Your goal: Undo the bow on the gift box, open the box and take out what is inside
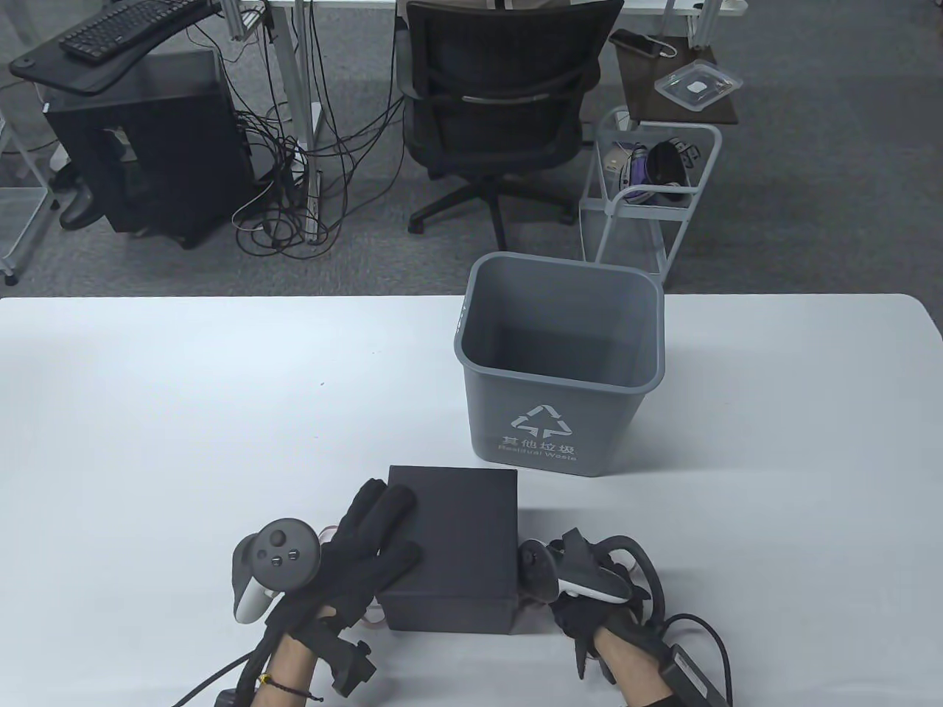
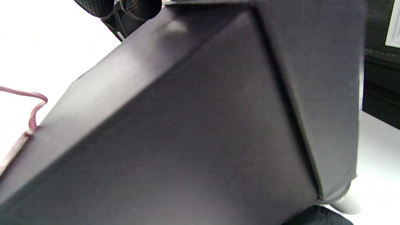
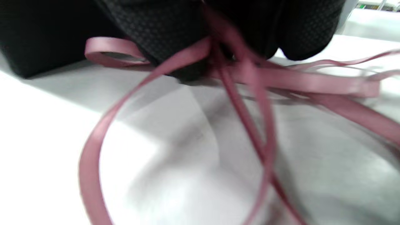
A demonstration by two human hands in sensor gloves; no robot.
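The black gift box (image 1: 453,549) sits closed near the table's front edge. My left hand (image 1: 383,526) lies flat on the left part of its lid, fingers straight and thumb spread across the top. In the left wrist view the box (image 2: 203,125) fills the frame, with a strand of ribbon (image 2: 32,109) lying loose at its left side. My right hand (image 1: 578,615) is low against the box's right side, mostly hidden under its tracker. The right wrist view shows its gloved fingers (image 3: 175,34) pinching the pink ribbon (image 3: 247,75), whose loose loops trail over the white table.
A grey waste bin (image 1: 560,368) stands on the table just behind the box, slightly to the right. The white table (image 1: 184,412) stretches out to the left and right. Beyond its far edge are an office chair (image 1: 501,110) and a wire cart (image 1: 648,191).
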